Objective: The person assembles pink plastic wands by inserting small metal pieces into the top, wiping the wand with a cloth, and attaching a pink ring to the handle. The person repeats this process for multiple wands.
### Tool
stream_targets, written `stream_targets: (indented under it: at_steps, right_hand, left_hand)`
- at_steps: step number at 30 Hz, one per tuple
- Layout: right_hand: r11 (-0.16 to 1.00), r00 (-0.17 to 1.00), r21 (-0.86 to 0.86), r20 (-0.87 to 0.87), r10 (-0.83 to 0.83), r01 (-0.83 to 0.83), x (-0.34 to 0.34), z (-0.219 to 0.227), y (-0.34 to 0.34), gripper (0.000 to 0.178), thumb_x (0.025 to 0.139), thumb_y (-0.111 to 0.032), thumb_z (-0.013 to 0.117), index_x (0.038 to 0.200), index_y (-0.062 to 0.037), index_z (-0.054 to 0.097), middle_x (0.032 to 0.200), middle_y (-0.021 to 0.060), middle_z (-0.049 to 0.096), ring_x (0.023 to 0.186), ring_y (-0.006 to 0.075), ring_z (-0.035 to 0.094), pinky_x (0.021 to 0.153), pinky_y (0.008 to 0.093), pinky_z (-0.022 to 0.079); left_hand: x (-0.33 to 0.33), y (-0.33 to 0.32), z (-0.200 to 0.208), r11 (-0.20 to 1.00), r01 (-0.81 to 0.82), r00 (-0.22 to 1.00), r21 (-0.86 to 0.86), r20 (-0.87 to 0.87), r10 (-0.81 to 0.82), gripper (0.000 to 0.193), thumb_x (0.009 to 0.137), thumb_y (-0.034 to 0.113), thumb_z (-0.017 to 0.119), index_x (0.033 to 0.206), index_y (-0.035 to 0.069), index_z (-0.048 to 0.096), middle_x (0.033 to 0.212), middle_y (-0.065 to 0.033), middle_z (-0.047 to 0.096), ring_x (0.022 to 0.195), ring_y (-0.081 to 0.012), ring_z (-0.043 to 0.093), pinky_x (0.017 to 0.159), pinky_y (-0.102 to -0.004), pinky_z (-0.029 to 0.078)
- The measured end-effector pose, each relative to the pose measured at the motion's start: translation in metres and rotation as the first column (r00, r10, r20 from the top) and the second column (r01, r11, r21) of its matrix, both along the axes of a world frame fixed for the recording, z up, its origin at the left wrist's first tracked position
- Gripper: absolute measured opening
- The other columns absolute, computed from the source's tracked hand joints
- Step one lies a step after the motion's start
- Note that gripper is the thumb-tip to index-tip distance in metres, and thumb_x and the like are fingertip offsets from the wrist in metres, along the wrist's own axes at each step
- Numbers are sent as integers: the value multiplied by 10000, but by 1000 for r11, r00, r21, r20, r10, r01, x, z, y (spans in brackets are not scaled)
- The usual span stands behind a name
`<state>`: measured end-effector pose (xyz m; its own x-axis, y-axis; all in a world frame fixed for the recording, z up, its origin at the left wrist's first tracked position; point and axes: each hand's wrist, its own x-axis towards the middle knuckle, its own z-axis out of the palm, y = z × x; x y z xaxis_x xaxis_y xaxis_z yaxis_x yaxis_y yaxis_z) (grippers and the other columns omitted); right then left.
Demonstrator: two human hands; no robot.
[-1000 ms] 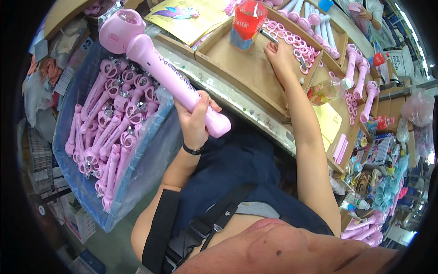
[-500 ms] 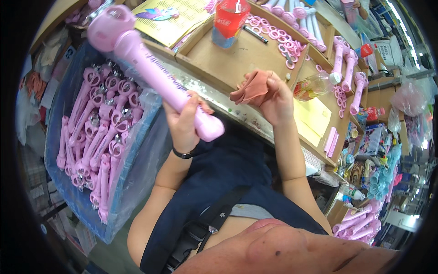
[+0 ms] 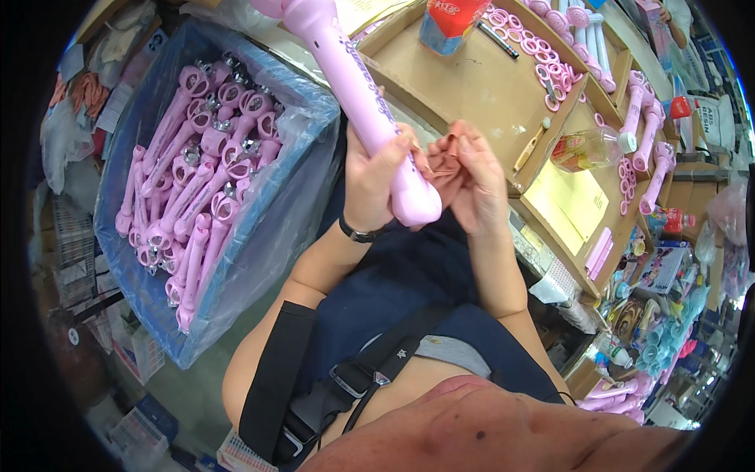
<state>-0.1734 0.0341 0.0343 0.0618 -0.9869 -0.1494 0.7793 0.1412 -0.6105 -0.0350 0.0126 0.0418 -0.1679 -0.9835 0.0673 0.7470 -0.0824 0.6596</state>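
Note:
My left hand [image 3: 376, 177] is closed round the lower part of the handle of a pink plastic wand [image 3: 354, 86]. The wand slants up to the left, and its round head is cut off at the top edge. Dark lettering runs along the handle. Close beside the wand's lower end, my right hand [image 3: 481, 181] pinches a crumpled salmon-coloured cloth [image 3: 447, 169]. The cloth reaches the handle near my left fingers; whether it presses on the handle I cannot tell.
A blue plastic-lined bin [image 3: 271, 275] at the left holds many pink wands. Cardboard trays [image 3: 440, 86] on the bench carry pink rings [image 3: 543, 49], a red-labelled cup [image 3: 454, 23], a drink bottle [image 3: 590, 149], a brush [image 3: 533, 143] and yellow sheets [image 3: 566, 206]. More wands [image 3: 649, 134] lie at the right.
The view has shifted, so the bin and trays sit differently in it. My hands have come together, bringing the cloth beside the wand's lower end.

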Motion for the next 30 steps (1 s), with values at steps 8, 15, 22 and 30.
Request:
stream_targets:
  at_steps: [8,15,22,30]
  right_hand:
    - [923,575,-369,-781,-245,-107,16,18,45,153,796,-15,660,946,-26,630,1006,92,492,635,134,615,461,193,493]
    - [991,911,-113,-400,-105,65,30,1,40,100,893,-22,564,988,-19,595,1208,150,521,810,110,621,500,176,493]
    - [993,785,-115,-611,-103,40,34,4,46,125,876,45,549,982,7,603,1206,190,569,645,99,612,459,196,463]
    - [992,814,-111,-569,-114,61,38,7,47,126,859,52,572,963,2,621,1200,184,571,620,93,611,484,204,490]
  left_hand:
    - [3,-7,3,982,-162,984,96,-54,168,387,886,82,566,1195,52,335,822,-79,512,618,-150,555,559,-306,507]
    - [2,-3,0,969,-227,973,98,-6,229,266,891,28,551,1070,55,357,848,-76,520,634,-142,564,553,-295,514]
    - [0,-4,-3,950,-273,962,149,34,271,284,885,16,560,1077,58,355,851,-74,516,649,-135,563,560,-278,512]
    - [3,-3,-3,952,-274,962,139,49,270,244,900,62,557,1078,76,391,827,-63,515,648,-136,541,566,-287,499]
